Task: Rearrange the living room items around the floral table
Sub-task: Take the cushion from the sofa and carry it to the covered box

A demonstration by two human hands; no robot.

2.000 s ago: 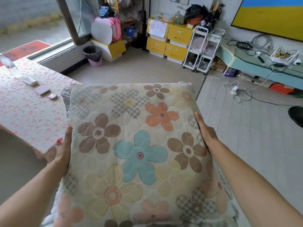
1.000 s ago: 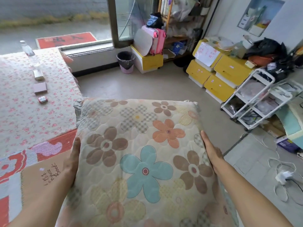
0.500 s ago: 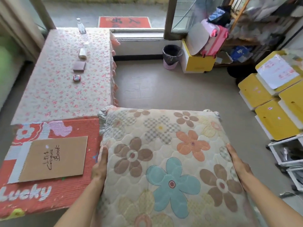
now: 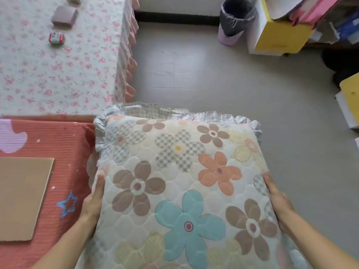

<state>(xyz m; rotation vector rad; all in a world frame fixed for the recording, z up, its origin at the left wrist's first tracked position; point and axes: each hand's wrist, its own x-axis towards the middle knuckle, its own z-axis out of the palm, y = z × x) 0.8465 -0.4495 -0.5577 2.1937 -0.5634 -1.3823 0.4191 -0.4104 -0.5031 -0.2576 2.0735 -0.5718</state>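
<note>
A: What are the hands doing?

B: Both are on the cushion (image 4: 180, 183). The left hand (image 4: 92, 200) is pressed flat against its left edge, fingers stretched along the side; the right hand (image 4: 275, 199) does the same on the right edge. Neither is curled into a fist; the cushion is clamped between the two palms.

A: And where is the cushion?

B: Between the hands, flower side up, its frilled far edge pointing away from the person. Whether its underside rests on anything I cannot tell.

A: What lies to the left of the left hand?

B: A red mat (image 4: 58, 171), just beside the cushion, with a brown card (image 4: 21, 197) lying on it.

A: Beyond the hands?

B: The floral table (image 4: 64, 74), ahead of the left hand past the mat, with a small box (image 4: 65, 16) and a tiny packet (image 4: 56, 38) on it. Well ahead of the right hand, a bin (image 4: 234, 20) stands on the floor (image 4: 223, 78) beside a yellow box (image 4: 279, 36).
</note>
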